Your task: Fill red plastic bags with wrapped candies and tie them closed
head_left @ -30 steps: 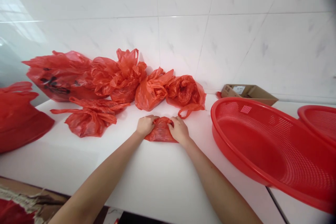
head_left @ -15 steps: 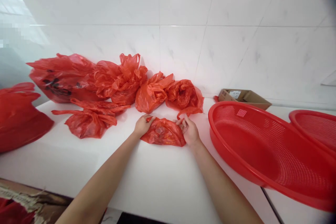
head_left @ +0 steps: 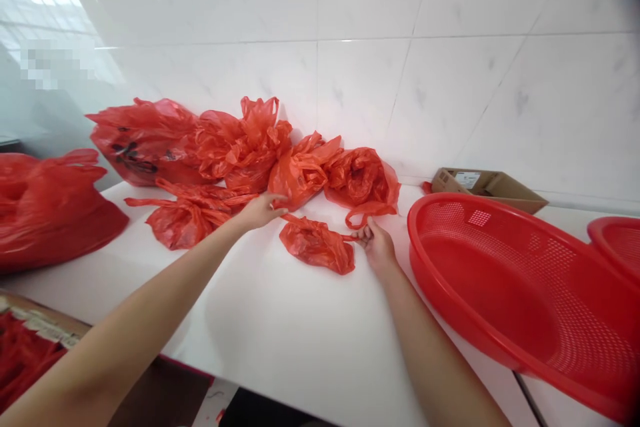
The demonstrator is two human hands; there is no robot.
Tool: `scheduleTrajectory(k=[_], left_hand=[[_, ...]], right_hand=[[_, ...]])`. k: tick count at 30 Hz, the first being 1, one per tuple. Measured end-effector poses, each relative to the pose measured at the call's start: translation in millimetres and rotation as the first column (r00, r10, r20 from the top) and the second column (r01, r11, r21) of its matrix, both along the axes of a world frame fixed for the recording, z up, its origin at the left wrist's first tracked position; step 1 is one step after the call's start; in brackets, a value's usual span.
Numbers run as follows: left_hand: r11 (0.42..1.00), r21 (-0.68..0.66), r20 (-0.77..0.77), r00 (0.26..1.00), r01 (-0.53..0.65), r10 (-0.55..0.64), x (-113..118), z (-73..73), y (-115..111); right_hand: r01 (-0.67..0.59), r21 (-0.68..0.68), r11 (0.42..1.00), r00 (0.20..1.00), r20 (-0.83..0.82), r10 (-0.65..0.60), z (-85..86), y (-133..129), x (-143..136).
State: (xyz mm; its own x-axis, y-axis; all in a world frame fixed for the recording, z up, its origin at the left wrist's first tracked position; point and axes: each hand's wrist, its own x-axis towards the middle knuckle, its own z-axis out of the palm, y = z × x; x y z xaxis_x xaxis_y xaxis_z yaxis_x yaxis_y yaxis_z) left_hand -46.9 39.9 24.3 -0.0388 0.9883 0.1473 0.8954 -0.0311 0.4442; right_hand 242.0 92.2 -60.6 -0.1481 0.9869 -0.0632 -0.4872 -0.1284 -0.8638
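Observation:
A small red plastic bag lies crumpled on the white table, its two handles pulled out sideways. My left hand is at the bag's left handle, thumb and fingers closed at its end; the exact grip is partly hidden. On the other side, my right hand pinches the right handle between thumb and fingers. What the bag contains cannot be made out through the plastic. Just behind my right hand droops a loop of another red bag.
More red bags stand along the tiled wall, including a large one with dark print. A tied bag and a big bag are at left. On the right are a red plastic basket, another basket and a cardboard box.
My hands have moved apart, drawing the small bag's handles outward; my left hand went left and up. The bag looks narrower and more bunched. The camera view has turned slightly left.

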Motion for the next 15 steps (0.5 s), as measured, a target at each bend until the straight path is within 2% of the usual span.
scheduleTrajectory(k=[3,6,9,10,12,15], left_hand=[[0.991,0.076,-0.083,0.991,0.111,-0.104,38.2,2.6,-4.3],[0.965,-0.004,-0.142,0.955,0.263,-0.261,71.9,-10.2,-6.7],[0.954,-0.082,-0.128,0.946,0.289,-0.298,81.1,-12.0,-9.2],[0.952,-0.099,-0.107,0.948,0.29,-0.3,78.0,-6.4,-12.7],[0.942,-0.138,-0.045,0.948,0.306,-0.314,64.2,14.2,-26.5],[0.916,-0.234,0.064,0.946,0.325,-0.319,29.0,59.6,-61.3]], right_hand=[[-0.034,-0.008,0.999,0.999,-0.02,0.033,0.4,-2.3,2.9],[-0.031,-0.031,0.999,0.999,-0.045,0.03,0.1,-2.9,3.4],[0.02,-0.069,0.997,0.997,-0.073,-0.025,-0.2,0.4,5.9],[0.041,-0.085,0.996,0.996,-0.079,-0.048,-0.5,2.3,7.3],[0.069,-0.114,0.991,0.993,-0.085,-0.079,-1.5,6.0,9.9],[0.06,-0.128,0.99,0.994,-0.08,-0.07,-4.7,9.9,11.4]])
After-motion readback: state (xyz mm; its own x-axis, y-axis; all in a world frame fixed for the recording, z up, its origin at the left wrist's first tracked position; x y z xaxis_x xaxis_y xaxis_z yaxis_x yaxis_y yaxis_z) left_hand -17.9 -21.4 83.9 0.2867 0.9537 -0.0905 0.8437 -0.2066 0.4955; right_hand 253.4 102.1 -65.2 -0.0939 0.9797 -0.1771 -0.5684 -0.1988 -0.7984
